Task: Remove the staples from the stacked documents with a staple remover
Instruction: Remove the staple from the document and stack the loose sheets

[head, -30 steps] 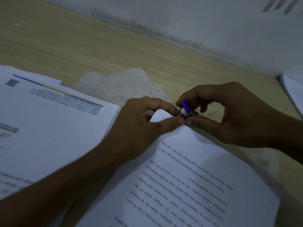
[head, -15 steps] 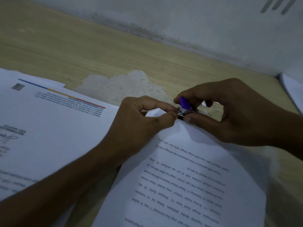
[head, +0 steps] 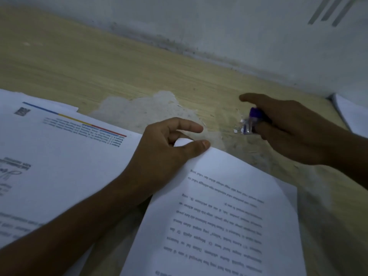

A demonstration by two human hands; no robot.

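Nearest item: the printed document (head: 219, 216), lying on the surface (head: 99, 66) with its far corner raised. The left hand (head: 167, 150) pinches that corner, thumb on top and curled fingers (head: 176, 136) beneath; its index finger is straight and holds nothing. No staple can be made out at the corner.

Left of those fingers lies the stack of documents (head: 59, 152).

Right of the corner and beyond it, apart from the paper, the right hand (head: 294, 134) grips the purple staple remover (head: 252, 121) between thumb and curled fingers, index extended. Whether its jaws carry a staple cannot be told.

Judgement: with the tool off the sheet, this corner is probably freed. Recommended: inspect the corner for a leftover leg, drop any staple clear of the sheets, and hold the pinch close to the corner so pages do not tear on separation.
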